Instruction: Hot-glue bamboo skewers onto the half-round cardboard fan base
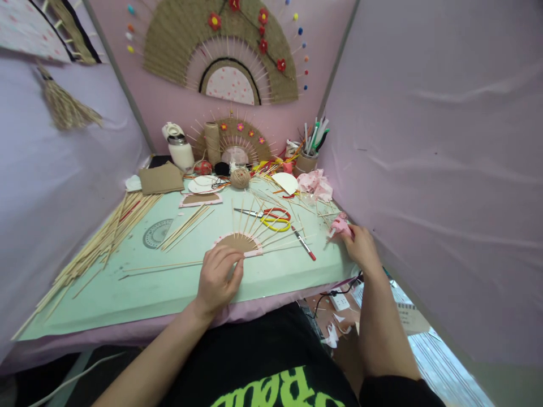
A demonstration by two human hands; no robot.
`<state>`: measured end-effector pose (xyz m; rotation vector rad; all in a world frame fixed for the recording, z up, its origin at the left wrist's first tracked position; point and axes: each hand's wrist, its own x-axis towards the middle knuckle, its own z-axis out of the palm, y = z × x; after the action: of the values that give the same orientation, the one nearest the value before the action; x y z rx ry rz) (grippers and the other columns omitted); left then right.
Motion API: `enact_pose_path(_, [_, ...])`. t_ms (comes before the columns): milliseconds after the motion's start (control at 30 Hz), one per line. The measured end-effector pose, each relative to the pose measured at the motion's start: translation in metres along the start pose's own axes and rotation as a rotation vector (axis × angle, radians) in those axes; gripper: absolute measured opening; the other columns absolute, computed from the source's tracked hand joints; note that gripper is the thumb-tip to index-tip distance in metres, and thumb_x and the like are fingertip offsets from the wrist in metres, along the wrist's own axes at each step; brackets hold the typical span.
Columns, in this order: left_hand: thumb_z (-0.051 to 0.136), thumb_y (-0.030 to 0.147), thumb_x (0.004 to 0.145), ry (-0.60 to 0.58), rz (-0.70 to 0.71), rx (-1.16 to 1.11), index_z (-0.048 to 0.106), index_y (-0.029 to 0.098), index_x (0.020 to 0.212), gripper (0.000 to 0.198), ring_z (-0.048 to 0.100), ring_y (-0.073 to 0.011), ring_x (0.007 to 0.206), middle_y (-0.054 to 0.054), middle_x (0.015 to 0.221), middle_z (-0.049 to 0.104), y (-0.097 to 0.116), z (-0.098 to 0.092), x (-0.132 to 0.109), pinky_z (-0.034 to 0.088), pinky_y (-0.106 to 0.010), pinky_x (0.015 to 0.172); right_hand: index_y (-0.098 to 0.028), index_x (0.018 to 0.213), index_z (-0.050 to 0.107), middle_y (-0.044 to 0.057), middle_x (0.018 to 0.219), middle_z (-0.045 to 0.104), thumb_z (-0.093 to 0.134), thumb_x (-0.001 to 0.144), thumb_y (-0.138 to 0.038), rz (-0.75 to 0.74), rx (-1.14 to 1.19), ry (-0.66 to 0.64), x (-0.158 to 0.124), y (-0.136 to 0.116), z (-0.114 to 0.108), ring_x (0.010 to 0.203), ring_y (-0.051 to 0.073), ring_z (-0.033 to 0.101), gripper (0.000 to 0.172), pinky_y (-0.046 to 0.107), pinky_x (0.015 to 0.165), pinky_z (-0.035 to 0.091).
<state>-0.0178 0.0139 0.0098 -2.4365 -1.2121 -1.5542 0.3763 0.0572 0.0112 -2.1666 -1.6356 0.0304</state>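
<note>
My left hand [218,277] rests with fingers spread flat on the near edge of a small half-round cardboard fan piece [238,242], from which several thin wooden sticks [254,217] fan out. My right hand [360,243] is at the right edge of the green mat [139,282], fingers closed on a pink glue gun [340,226]. A red pen [304,243] lies between the two hands. Scissors with red and yellow handles [274,217] lie just behind the fan piece.
A heap of long bamboo sticks [97,243] lies along the left. A twine ball [240,178], cardboard pieces [161,178], a white bottle [180,150], a pen cup [306,161] and pink fabric [316,185] crowd the back. Fabric walls close both sides.
</note>
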Motion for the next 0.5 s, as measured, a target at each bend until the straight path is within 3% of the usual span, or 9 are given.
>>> enact_pose_path(233, [0.056, 0.015, 0.090, 0.000, -0.002, 0.001, 0.065, 0.020, 0.091, 0.011, 0.065, -0.0209, 0.092, -0.006, 0.092, 0.073, -0.001, 0.000, -0.001, 0.047, -0.039, 0.086, -0.016, 0.115, 0.066, 0.015, 0.110, 0.067, 0.046, 0.089, -0.056, -0.036, 0.342, 0.127, -0.019, -0.008, -0.026, 0.100, 0.027, 0.059, 0.052, 0.041, 0.089, 0.047])
enact_pose_path(400, [0.055, 0.014, 0.090, -0.003, -0.002, 0.007, 0.065, 0.020, 0.091, 0.011, 0.065, -0.0207, 0.092, -0.005, 0.090, 0.073, 0.001, 0.000, 0.000, 0.046, -0.039, 0.086, -0.020, 0.106, 0.067, 0.008, 0.101, 0.068, 0.058, 0.083, -0.063, 0.135, 0.856, 0.208, -0.047, -0.025, -0.044, 0.077, 0.018, 0.060, 0.050, 0.033, 0.072, 0.051])
enact_pose_path(500, [0.056, 0.014, 0.090, 0.001, 0.004, 0.009, 0.065, 0.020, 0.092, 0.011, 0.065, -0.0209, 0.092, -0.005, 0.090, 0.072, 0.001, 0.000, 0.001, 0.047, -0.039, 0.087, -0.021, 0.101, 0.067, 0.007, 0.104, 0.067, 0.067, 0.078, -0.059, 0.123, 1.205, 0.287, -0.060, -0.038, -0.048, 0.079, 0.017, 0.062, 0.044, 0.032, 0.069, 0.052])
